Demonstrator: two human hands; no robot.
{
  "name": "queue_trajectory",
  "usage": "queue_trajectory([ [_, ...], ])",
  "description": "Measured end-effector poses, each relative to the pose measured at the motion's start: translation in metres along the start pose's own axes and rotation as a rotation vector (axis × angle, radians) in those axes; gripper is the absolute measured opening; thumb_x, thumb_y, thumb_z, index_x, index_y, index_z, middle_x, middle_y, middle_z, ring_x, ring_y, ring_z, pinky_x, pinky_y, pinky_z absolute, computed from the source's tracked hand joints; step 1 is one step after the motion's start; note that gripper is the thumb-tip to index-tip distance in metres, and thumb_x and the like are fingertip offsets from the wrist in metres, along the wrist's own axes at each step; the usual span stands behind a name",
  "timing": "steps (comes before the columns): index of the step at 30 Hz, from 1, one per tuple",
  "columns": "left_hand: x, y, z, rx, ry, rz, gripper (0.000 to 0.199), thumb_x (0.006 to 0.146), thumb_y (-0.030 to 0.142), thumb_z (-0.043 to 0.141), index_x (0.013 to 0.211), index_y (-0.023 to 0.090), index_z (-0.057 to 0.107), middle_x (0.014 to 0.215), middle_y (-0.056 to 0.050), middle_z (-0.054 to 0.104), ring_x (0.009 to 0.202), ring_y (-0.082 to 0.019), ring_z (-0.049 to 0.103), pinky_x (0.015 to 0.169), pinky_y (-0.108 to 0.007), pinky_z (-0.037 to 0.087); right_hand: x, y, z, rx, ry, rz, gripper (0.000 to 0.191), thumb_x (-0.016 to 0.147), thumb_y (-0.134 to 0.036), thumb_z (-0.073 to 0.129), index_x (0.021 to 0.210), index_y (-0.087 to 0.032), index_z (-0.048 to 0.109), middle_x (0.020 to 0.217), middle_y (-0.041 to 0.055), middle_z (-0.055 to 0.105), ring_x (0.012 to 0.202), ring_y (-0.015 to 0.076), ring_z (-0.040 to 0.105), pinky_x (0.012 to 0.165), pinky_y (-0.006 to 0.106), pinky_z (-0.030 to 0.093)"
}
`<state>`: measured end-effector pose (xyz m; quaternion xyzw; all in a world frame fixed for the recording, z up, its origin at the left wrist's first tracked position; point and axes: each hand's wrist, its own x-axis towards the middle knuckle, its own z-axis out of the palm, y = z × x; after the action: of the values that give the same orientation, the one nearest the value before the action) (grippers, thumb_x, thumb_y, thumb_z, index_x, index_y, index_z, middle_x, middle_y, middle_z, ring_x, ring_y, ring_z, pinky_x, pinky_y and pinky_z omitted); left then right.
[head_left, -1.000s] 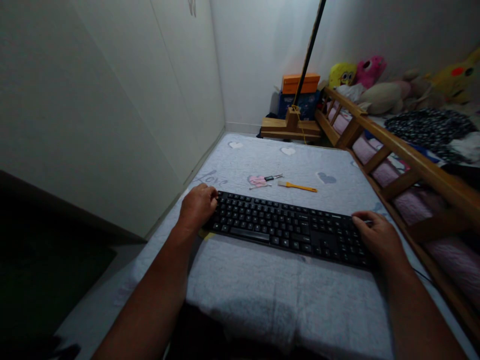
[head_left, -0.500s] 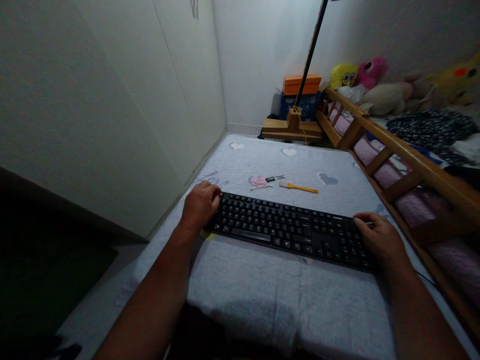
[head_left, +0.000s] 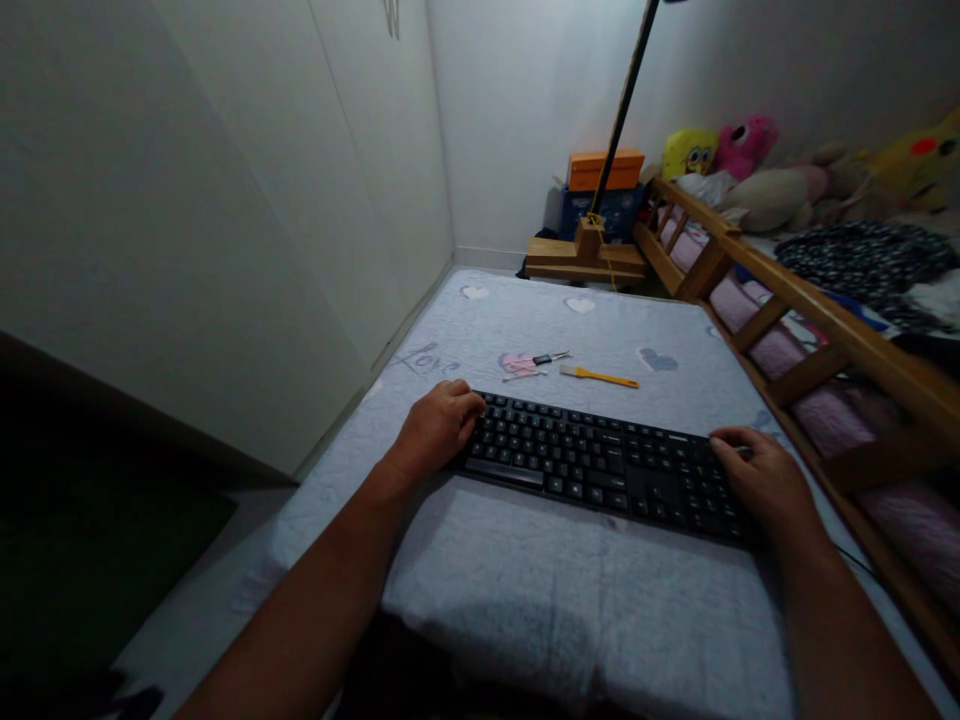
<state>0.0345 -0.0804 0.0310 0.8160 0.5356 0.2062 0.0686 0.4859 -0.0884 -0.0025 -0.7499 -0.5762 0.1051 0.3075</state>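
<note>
The left hand [head_left: 439, 428] is now shifted inward along the keyboard [head_left: 600, 470], which is gripped there and at its right end by the right hand [head_left: 761, 478], seemingly for steadiness, between the brush [head_left: 604, 377] and the near edge of the sheet [head_left: 525, 560].

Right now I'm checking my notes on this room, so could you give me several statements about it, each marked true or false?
1. The bare left hand touches the left part of the long black keyboard. True.
2. The slim yellow-handled brush lies beyond the keyboard on the pale heart-patterned cloth. True.
3. The brush touches the keyboard. False: cloth shows between them.
4. The rectangular orange box sits on the dark blue box. True.
5. The bare right hand holds the brush. False: it is at the keyboard's right end.
</note>
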Motion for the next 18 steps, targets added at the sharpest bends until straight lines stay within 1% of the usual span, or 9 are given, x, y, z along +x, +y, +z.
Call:
queue_trajectory([
  [6, -0.0006, -0.0027, 0.0004, 0.015, 0.019, -0.028, 0.019, 0.087, 0.011, 0.056, 0.09, 0.021, 0.072, 0.094, -0.006, 0.067, 0.092, -0.021, 0.062, 0.082, -0.034, 0.052, 0.0001, 0.0032, -0.0001, 0.009, -0.006, -0.031, 0.03, 0.075, -0.051, 0.058, 0.082, -0.025, 0.07, 0.085, 0.0081, 0.07, 0.073, 0.0251, 0.062, 0.068, 0.04, 0.048],
  [12, -0.0016, -0.0015, -0.003, -0.019, 0.01, -0.044, 0.018, 0.086, 0.01, 0.056, 0.09, 0.02, 0.071, 0.095, -0.007, 0.066, 0.092, -0.022, 0.062, 0.081, -0.034, 0.051, -0.0014, -0.0012, -0.0001, 0.013, -0.016, 0.031, 0.034, 0.074, -0.053, 0.056, 0.084, -0.023, 0.07, 0.09, 0.0091, 0.07, 0.073, 0.0253, 0.063, 0.071, 0.042, 0.049],
  [18, -0.0017, -0.0019, -0.0058, -0.019, 0.006, -0.064, 0.02, 0.081, 0.007, 0.056, 0.086, 0.021, 0.07, 0.092, -0.005, 0.065, 0.089, -0.021, 0.061, 0.08, -0.033, 0.051, -0.0002, 0.0013, 0.0, 0.007, -0.01, 0.006, 0.034, 0.074, -0.053, 0.057, 0.084, -0.023, 0.071, 0.093, 0.0098, 0.071, 0.075, 0.0255, 0.064, 0.073, 0.042, 0.049],
])
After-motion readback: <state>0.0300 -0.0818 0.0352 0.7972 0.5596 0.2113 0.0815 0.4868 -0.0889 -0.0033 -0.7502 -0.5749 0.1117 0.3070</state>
